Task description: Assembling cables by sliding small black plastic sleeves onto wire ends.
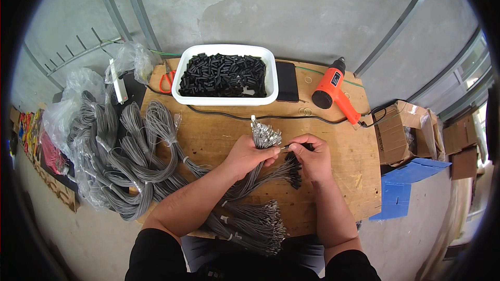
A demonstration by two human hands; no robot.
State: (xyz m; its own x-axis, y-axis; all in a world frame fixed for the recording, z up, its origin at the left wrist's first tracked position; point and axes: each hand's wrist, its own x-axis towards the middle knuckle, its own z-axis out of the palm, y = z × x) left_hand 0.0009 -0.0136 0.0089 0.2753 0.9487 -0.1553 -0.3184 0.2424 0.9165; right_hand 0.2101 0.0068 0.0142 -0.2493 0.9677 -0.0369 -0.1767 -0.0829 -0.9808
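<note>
Left grip (249, 156) is closed around a grey cable bundle (252, 178), silver ends (266, 136) fanned out past your thumb. Right grip (314, 159) is pinched shut on black sleeve pieces (308, 147), visible between thumb and curled index; can't tell how many.

Key relation: your two sets of fingertips almost meet, right ones just right of the silver ends. Bundle's long axis runs from near you up and away, leaning slightly right. One end at the left thumb tip looks turned sideways, toward your right fingers; whether it's inside a sleeve, too small to tell. Left is on the bundle, right just beside it.

Black-tipped ends (295, 174) hang over the desk (341, 161) just below your right grip, more silver-ended bundles (260, 224) nearer you. White tub (226, 101) of loose black sleeves sits beyond your hands, slightly left, so left grip is nearer. Orange heat gun (328, 91) lies far right, handle angled back toward you; right is nearer. Its black cord (260, 118) crosses between tub and hands. Grey coils (130, 161) heaped at your left.
</note>
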